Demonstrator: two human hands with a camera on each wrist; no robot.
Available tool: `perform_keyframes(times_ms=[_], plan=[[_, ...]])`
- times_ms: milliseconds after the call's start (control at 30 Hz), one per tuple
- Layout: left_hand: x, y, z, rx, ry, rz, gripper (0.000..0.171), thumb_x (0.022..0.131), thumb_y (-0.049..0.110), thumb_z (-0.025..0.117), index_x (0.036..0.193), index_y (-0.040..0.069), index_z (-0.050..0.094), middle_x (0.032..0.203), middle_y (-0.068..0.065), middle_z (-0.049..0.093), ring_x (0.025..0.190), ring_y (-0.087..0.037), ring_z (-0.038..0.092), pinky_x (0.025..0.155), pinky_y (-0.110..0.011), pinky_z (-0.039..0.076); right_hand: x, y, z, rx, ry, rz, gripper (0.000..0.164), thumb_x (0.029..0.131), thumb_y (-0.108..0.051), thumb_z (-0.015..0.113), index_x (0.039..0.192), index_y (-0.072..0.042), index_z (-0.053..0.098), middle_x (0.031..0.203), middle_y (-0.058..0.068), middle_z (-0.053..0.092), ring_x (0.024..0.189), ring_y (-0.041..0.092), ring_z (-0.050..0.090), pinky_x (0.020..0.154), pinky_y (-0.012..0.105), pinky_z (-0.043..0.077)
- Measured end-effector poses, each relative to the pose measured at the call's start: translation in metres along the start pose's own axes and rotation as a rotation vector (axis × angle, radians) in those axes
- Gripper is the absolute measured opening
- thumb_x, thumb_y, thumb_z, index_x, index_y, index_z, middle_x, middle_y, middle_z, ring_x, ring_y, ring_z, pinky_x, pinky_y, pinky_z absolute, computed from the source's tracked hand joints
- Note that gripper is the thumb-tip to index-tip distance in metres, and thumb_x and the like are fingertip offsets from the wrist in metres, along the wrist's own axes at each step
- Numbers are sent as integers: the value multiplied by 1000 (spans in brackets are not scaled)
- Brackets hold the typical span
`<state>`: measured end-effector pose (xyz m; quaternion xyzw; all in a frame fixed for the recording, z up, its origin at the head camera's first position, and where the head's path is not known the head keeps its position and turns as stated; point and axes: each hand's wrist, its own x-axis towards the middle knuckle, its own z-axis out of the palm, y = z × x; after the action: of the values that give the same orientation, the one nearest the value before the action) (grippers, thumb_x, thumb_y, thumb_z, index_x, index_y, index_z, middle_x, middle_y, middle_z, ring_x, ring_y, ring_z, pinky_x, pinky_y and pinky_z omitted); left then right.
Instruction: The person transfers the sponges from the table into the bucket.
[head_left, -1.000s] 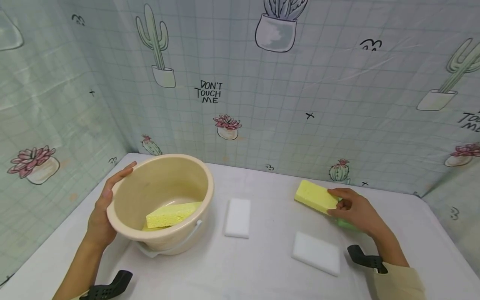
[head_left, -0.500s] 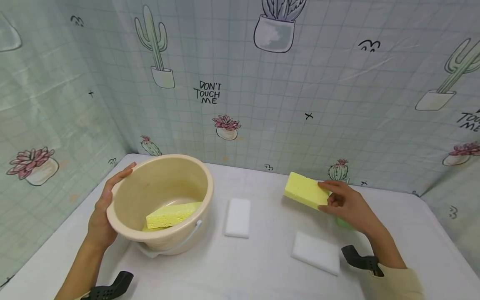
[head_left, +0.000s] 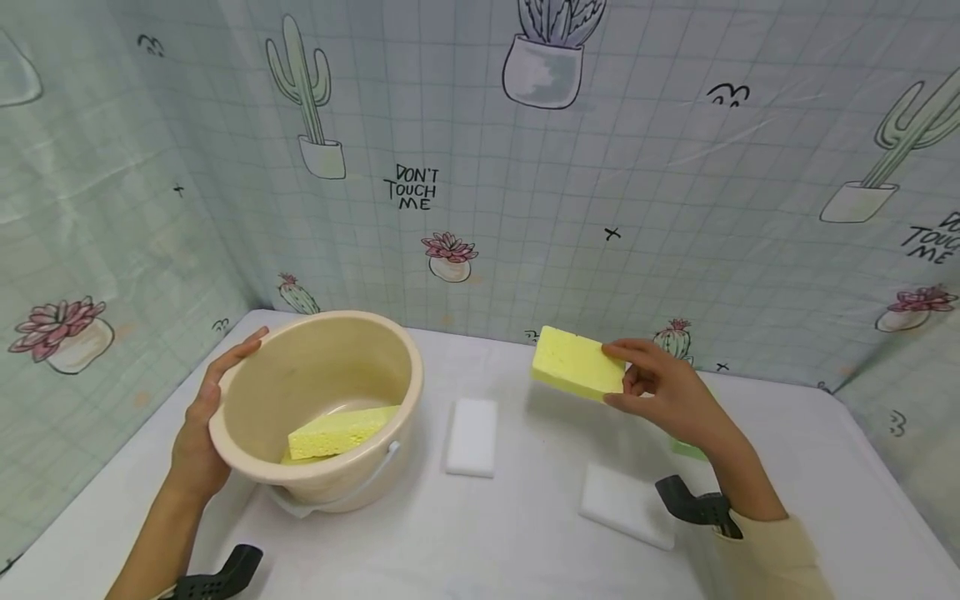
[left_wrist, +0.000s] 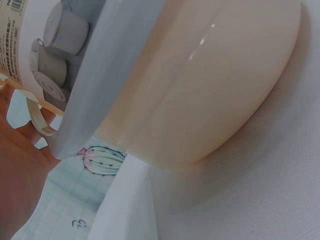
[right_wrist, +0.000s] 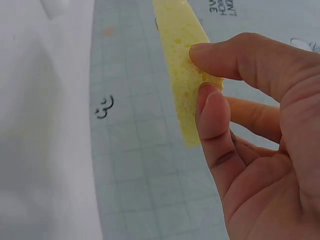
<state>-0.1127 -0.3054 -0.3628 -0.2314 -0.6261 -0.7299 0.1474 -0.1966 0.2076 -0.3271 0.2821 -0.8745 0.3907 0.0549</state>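
A cream bucket (head_left: 315,358) stands at the left, with a yellow sponge (head_left: 341,432) lying inside on another yellow piece that is mostly hidden. My left hand (head_left: 201,429) holds the bucket's left side near the rim, its fingers curving along the outer wall. In the left wrist view, the bucket's pale handle (left_wrist: 107,75) hangs beside that hand. My right hand (head_left: 667,392) pinches a second yellow sponge (head_left: 576,364) by its right end, thumb on one face and fingers on the other. That sponge hangs above the table, to the right of the bucket, apart from everything else.
Two white sponge blocks lie flat on the white tabletop (head_left: 510,542): a near-middle white block (head_left: 471,437) and a right-hand white block (head_left: 627,507). A green piece (head_left: 688,451) is partly hidden behind the right wrist. Cactus-print sheets (head_left: 637,183) rise behind and at both sides.
My right hand has lifted the yellow sponge off the table and carried it leftward, toward the bucket. My left hand and the bucket stay where they were.
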Motion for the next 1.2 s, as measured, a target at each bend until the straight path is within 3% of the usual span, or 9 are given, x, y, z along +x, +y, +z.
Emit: perform_keyframes(times_ms=[233,500,1200], plan=[[3,0,2,-11,-1,0,50,103,25,20,146,2,29,156,-9,20,141,-19,20,105,-19,32,15,-18,2,77,-3,-61,59,75,-2,80,130,-3,57,126,7,53,78,17,55,65,22,51],[4,0,2,-13,4,4,50,103,26,21,146,2,29,156,-9,21,141,-19,20,105,-20,31,32,-38,9,90,-7,-145,59,73,1,81,129,-1,58,126,10,54,77,18,54,64,23,51],[-1,-2,-1,13,13,0,51,103,28,22,146,3,30,156,-9,21,141,-20,20,104,-19,32,69,-101,34,134,-93,-226,58,75,-3,80,129,-4,59,130,3,52,74,14,56,66,27,54]])
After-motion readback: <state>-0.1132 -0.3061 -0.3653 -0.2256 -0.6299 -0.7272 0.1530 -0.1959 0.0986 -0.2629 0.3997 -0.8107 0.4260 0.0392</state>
